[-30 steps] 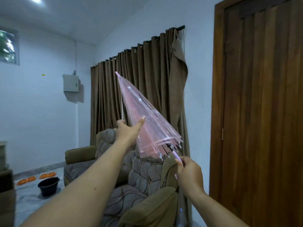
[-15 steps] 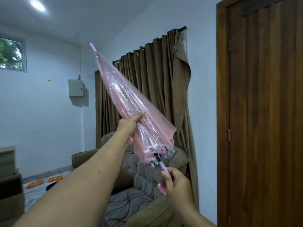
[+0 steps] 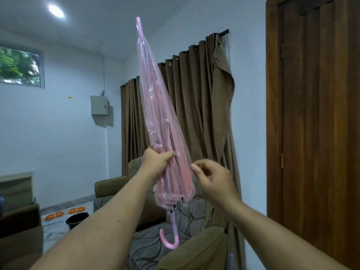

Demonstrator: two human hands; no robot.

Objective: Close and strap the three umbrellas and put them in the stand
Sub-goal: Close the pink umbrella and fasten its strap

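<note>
Your left hand [image 3: 155, 164] is gripping the folded pink umbrella [image 3: 161, 125] around its lower canopy, holding it nearly upright with the tip pointing to 12 o'clock and the hooked handle [image 3: 171, 238] hanging at 6 o'clock. Your right hand [image 3: 212, 178] is hovering just beside the canopy at 3 o'clock, fingers loosely curled and holding nothing, in front of the brown curtain [image 3: 198, 106].

Left hand [image 3: 155, 164]: fingers wrap behind the folded pink umbrella [image 3: 161, 121], so they are hidden. Right hand [image 3: 212, 178]: motion-blurred; contact with the canopy cannot be told. Strap not distinguishable among the folds. Black bucket [image 3: 76, 221] at 8 o'clock partly covered by the left forearm. Both forearms cut by the bottom edge.
</note>
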